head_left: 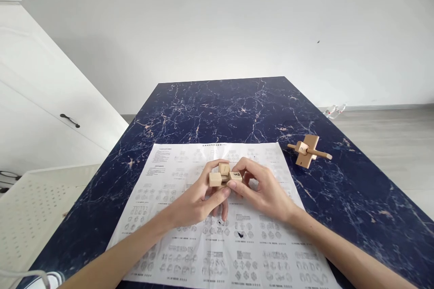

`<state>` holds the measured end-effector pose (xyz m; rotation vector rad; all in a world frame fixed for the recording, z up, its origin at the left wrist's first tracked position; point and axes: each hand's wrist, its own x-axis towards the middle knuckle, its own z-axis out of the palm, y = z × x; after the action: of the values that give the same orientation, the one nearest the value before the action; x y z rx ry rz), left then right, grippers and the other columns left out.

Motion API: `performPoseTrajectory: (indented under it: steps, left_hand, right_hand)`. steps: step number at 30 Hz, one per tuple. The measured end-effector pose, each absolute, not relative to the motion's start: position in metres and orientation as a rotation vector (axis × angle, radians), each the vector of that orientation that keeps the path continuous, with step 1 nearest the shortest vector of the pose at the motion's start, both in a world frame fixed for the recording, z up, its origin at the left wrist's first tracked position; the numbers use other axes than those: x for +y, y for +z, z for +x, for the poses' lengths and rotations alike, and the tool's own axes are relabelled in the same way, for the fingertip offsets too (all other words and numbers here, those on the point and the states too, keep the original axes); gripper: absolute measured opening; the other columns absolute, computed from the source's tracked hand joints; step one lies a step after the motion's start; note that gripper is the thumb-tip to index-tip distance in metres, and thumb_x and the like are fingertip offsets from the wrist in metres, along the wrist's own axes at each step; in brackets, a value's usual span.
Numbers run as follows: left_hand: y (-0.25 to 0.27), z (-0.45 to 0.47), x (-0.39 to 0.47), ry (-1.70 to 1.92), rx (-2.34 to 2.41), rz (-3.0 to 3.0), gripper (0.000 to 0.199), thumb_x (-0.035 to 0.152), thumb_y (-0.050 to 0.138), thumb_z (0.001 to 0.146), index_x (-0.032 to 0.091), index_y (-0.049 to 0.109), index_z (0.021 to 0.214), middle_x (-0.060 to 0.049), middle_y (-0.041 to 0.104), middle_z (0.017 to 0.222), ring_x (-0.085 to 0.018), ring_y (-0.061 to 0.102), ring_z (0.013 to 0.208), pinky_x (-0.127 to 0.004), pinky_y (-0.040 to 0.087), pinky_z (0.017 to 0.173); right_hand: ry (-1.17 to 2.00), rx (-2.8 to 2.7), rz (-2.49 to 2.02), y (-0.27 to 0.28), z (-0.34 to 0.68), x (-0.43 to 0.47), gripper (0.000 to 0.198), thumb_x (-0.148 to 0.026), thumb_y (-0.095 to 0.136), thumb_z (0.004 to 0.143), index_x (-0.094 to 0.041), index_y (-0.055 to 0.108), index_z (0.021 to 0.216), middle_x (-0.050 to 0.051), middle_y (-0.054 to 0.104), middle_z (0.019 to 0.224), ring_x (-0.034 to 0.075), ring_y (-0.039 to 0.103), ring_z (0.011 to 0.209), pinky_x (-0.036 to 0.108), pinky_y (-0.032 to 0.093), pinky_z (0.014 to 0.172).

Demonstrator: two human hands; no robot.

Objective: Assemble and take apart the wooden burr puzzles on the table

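Between both hands, above the printed sheet, is a wooden interlocking puzzle (215,179) made of pale blocks, some marked with numbers; a "3" shows on the right block. My left hand (200,198) is closed around its left side, thumb at the front. My right hand (256,185) pinches the right block with thumb and fingers. The large instruction sheet (183,230) lies beneath, covered with small line drawings and print. Off to the right rests another wooden puzzle (308,151), a flat board crossed by a rod and a numbered block.
The dark blue marble-patterned table (217,113) ends near a white wall. At the left stand a white cabinet (50,81) with a black handle and a perforated white bin (37,212). Bottles (335,111) are on the floor beyond the right edge. A white cable (27,273) lies bottom left.
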<state>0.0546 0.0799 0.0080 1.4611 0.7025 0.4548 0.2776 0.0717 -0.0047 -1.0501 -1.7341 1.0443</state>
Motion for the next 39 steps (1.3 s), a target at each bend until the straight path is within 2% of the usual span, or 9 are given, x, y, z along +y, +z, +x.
performPoseTrajectory:
  steps: [8,14,20,25,30,39]
  left_hand:
    - [0.007,0.055,0.081,0.5,0.59,1.478,0.045,0.039,0.047,0.115,0.029,0.027,0.153,0.003,0.063,0.086,-0.012,0.07,0.063,-0.024,0.051,0.059]
    - [0.007,0.056,0.081,0.505,0.545,1.471,0.043,0.035,0.047,0.115,0.031,0.029,0.153,0.0,0.064,0.098,-0.01,0.071,0.06,-0.022,0.05,0.056]
    - [0.007,0.056,0.082,0.478,0.559,1.452,0.046,0.034,0.046,0.115,0.03,0.026,0.156,-0.003,0.068,0.101,-0.012,0.074,0.061,-0.025,0.051,0.058]
    - [0.01,0.057,0.081,0.438,0.587,1.395,0.05,0.036,0.047,0.115,0.025,0.023,0.158,-0.002,0.071,0.091,-0.015,0.074,0.059,-0.026,0.053,0.058]
    - [0.013,0.059,0.08,0.488,0.513,1.322,0.05,0.03,0.048,0.115,0.026,0.023,0.158,0.003,0.071,0.081,-0.016,0.076,0.057,-0.027,0.056,0.061]
    - [0.014,0.058,0.084,0.433,0.491,1.264,0.047,0.029,0.049,0.114,0.026,0.027,0.155,-0.003,0.077,0.098,-0.018,0.078,0.06,-0.035,0.061,0.07]
  right_hand:
    - [1.321,-1.682,-0.983,0.004,0.278,0.07,0.031,-0.05,0.06,0.105,-0.022,0.06,0.092,0.0,0.066,0.068,0.016,0.056,0.062,0.031,0.043,0.061]
    - [1.354,-1.694,-0.979,0.003,0.278,0.069,0.034,-0.05,0.056,0.108,-0.023,0.056,0.087,-0.002,0.062,0.068,0.015,0.052,0.061,0.03,0.039,0.059]
    - [1.164,-1.832,-1.031,0.0,0.278,0.069,0.031,-0.043,0.052,0.109,-0.023,0.051,0.085,-0.002,0.055,0.071,0.014,0.046,0.061,0.03,0.035,0.058]
    - [0.862,-1.961,-1.019,-0.004,0.278,0.069,0.03,-0.04,0.053,0.109,-0.023,0.049,0.085,-0.002,0.053,0.076,0.014,0.043,0.062,0.03,0.034,0.058]
    - [0.772,-1.997,-0.98,-0.005,0.28,0.068,0.025,-0.039,0.053,0.11,-0.023,0.053,0.091,-0.002,0.054,0.078,0.014,0.045,0.063,0.03,0.037,0.059]
    - [0.684,-2.034,-0.919,-0.011,0.281,0.068,0.021,-0.039,0.057,0.111,-0.021,0.062,0.103,0.002,0.064,0.084,0.014,0.053,0.065,0.03,0.044,0.061]
